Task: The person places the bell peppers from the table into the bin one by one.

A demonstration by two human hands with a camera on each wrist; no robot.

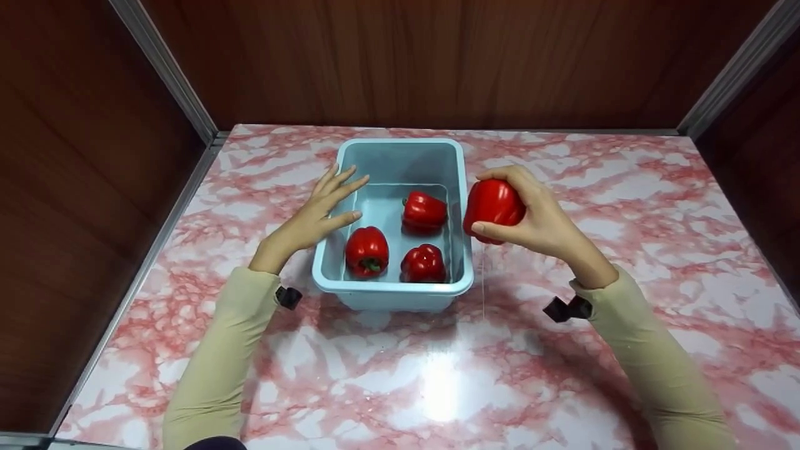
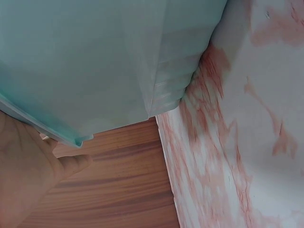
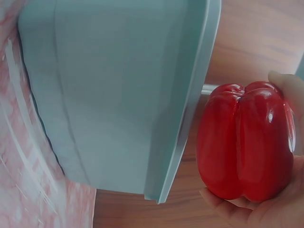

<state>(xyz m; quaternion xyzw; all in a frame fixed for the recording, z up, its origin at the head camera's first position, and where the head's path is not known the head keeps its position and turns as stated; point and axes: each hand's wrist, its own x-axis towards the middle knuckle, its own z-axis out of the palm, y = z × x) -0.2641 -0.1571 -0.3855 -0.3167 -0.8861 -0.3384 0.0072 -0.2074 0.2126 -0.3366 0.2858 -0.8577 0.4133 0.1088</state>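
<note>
A red bell pepper (image 1: 495, 209) is held in my right hand (image 1: 540, 215), just outside the right rim of a light blue plastic bin (image 1: 400, 287). In the right wrist view the bell pepper (image 3: 244, 142) shows its lobed end, with thumb and fingers curled round it. My left hand (image 1: 312, 215) lies over the bin's left rim, fingers spread and holding nothing. Inside the bin are three more red bell peppers: one at front left (image 1: 367, 250), one at front right (image 1: 424, 264) and one farther back (image 1: 424, 212).
The bin stands on a table with a red-and-white marbled top (image 1: 375, 387). Brown wood-grain panels (image 1: 437, 62) rise behind it and on both sides, with metal frame strips (image 1: 165, 69) at the corners.
</note>
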